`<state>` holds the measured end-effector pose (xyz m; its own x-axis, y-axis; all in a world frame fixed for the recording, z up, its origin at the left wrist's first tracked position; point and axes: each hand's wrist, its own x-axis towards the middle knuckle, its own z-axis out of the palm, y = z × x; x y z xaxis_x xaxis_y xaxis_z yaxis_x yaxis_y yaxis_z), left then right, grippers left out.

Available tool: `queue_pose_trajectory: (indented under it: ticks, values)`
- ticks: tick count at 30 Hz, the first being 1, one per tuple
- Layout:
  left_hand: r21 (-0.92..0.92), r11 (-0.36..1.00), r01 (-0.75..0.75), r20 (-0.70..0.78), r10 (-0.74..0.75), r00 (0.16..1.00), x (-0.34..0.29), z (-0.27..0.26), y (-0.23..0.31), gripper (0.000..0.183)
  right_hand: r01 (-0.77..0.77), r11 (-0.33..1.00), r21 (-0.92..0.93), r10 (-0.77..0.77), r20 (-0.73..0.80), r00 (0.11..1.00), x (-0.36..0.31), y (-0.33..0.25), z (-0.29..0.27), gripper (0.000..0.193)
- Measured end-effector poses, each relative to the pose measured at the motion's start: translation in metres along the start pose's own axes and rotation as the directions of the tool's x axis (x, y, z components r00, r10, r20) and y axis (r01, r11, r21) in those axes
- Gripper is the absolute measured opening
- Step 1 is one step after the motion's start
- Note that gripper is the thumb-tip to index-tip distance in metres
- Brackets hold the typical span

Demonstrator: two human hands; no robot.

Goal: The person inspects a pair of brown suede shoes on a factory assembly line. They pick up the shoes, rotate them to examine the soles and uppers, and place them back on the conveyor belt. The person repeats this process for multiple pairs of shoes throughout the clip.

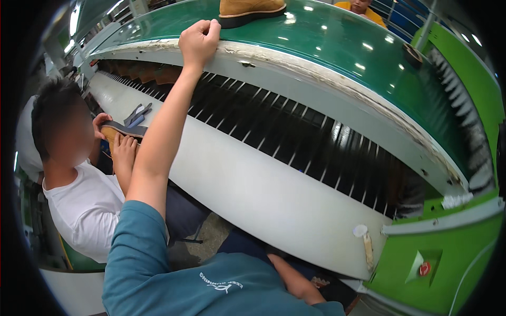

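Observation:
My left hand is a loose fist at the worn near edge of the green conveyor belt, thumb pointing up. Nothing shows sticking out of its curled fingers. Just beyond it on the belt stands a tan shoe with a black sole, cut off by the top of the picture. The thumb comes close to the sole; I cannot tell whether they touch. My right forearm lies low by my body, and the hand at its end is hidden.
To my left, a co-worker in a white shirt holds a tan shoe over the white shelf. Tools lie beside it. A slatted rack runs under the belt. A green machine housing with a red button stands right.

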<state>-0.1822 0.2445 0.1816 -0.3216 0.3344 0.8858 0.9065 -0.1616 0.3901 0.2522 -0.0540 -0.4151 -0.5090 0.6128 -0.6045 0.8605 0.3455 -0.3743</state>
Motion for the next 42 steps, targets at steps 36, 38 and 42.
queue_pose_trajectory:
  ticks: [36, 38, 42]
  values:
    - [0.121, 0.979, 0.163, 0.012, -0.166, 0.986, 0.002, 0.001, -0.002, 0.037, 0.309, 0.836, 0.453, -0.376, 0.064, 0.925, -0.225, -0.053, -0.152, 0.055]
    - [0.113, 0.983, 0.144, -0.007, -0.144, 0.99, 0.004, 0.002, -0.013, 0.038, 0.332, 0.83, 0.449, -0.404, 0.073, 0.912, -0.274, -0.069, -0.205, 0.057]
    - [-0.043, 0.999, 0.022, -0.105, -0.027, 0.994, -0.005, -0.008, 0.006, 0.028, 0.398, 0.67, 0.627, -0.303, -0.259, 0.917, -0.352, -0.09, -0.339, 0.042]
